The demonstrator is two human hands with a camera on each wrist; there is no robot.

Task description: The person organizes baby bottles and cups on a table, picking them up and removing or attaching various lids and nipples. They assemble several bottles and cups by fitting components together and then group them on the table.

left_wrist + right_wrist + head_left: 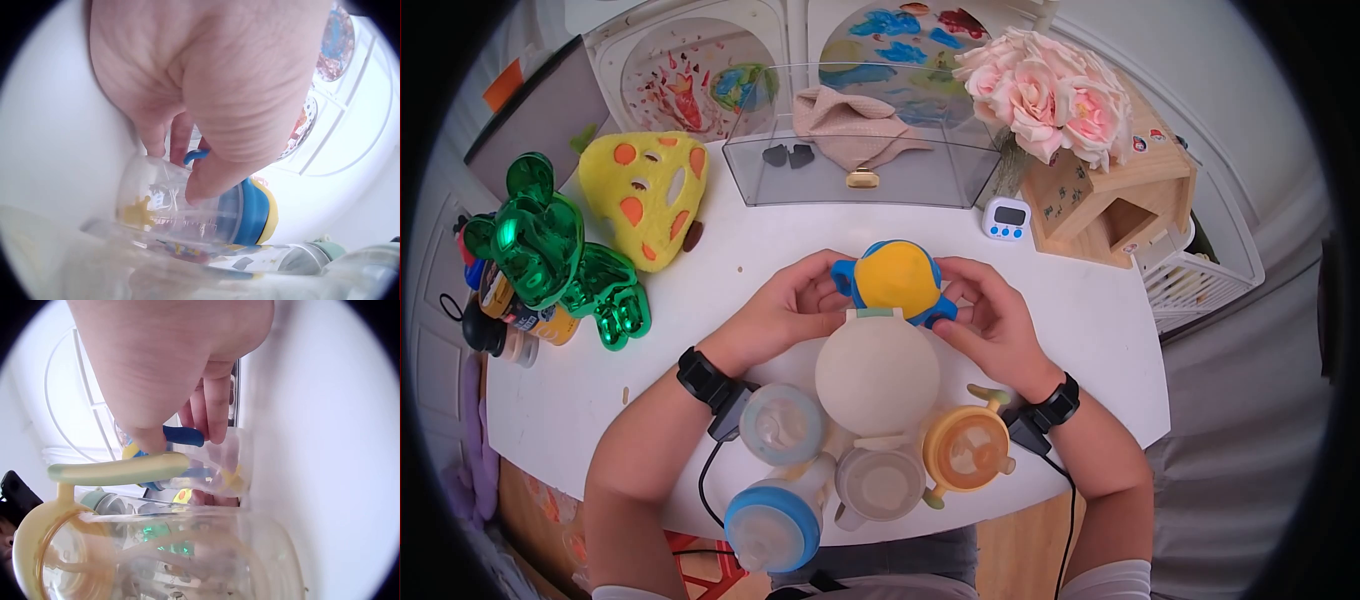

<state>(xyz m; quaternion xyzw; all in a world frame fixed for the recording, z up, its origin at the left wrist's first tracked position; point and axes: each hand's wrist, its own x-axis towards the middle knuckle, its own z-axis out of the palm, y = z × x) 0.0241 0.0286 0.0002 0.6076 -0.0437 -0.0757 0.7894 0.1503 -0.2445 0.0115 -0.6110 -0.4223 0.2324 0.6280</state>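
Blue-and-yellow cup [897,278] stands upright near the centre of the frame in the head view, between the two hands. The left hand [790,305] curls its thumb and fingers round the cup's left side; the right hand [995,325] has its thumb and fingers bent about the handle on the other side. Just below the cup is a cream-lidded bottle [877,375]. An orange-lidded cup [966,448] sits at lower right of it, a blue-ringed bottle [773,528] at lower left.
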